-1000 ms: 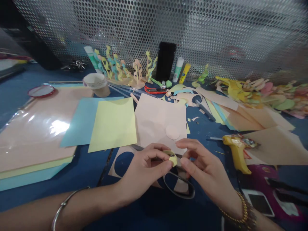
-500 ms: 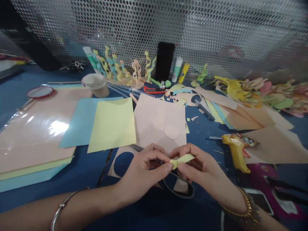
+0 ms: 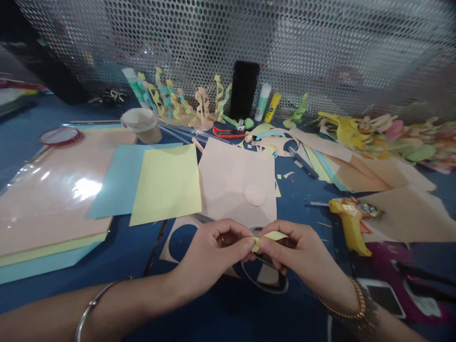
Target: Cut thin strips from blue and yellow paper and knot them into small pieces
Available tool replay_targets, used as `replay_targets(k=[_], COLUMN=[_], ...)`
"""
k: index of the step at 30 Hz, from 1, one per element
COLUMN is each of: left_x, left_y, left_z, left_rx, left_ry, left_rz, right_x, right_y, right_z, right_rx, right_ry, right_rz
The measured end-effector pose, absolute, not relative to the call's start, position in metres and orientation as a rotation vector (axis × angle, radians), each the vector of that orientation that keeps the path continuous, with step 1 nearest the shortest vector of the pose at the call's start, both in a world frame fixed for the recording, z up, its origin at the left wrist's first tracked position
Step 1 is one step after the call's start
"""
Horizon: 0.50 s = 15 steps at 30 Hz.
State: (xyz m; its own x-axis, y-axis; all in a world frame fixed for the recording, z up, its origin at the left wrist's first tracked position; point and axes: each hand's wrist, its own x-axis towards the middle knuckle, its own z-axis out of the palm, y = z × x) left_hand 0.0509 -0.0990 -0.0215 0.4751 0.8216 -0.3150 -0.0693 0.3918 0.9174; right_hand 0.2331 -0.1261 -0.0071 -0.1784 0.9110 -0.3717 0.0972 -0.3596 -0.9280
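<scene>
Both hands have closed in since the earlier frame, and the yellow paper strip [image 3: 272,236] now lies low and bowed between them rather than standing out flat to the right. Far left on the blue counter [image 3: 221,313], a red-rimmed lid [image 3: 60,136] sits beside a stack of peach sheets [image 3: 53,199] under glossy clear plastic, with a paper cup [image 3: 141,126] behind. A blue sheet [image 3: 110,180] and a yellow sheet [image 3: 166,185] overlap next to them, apparently spread flat so that each colour stays within easy reach. The left hand [image 3: 210,251], a silver bangle [image 3: 94,297] on its wrist, pinches the strip's left end between thumb and fingers. Just behind it lies a peach sheet [image 3: 228,180] bearing a paler circle [image 3: 254,195]. The right hand [image 3: 302,256] pinches the strip from the other side, so the 2 grips are clamped on the same paper, close enough to touch. That pressure from both sides seems to be what keeps the strip curved, as nothing else supports it above the counter. Under the hands lie black-handled scissors [image 3: 265,280], kept close by, while a yellow hot glue gun [image 3: 351,223] rests further right, its nozzle pointing left
</scene>
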Motion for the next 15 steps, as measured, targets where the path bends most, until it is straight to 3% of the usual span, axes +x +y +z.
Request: replay_targets(k=[15], left_x=[0.0507], left_y=[-0.0969], left_z=[-0.0218], left_rx=[0.936], left_ry=[0.921], left_rz=[0.668], right_x=[0.2339], right_y=[-0.1264], right_z=[-0.0114], right_rx=[-1.434], right_ry=[-1.08], right_rz=[1.592])
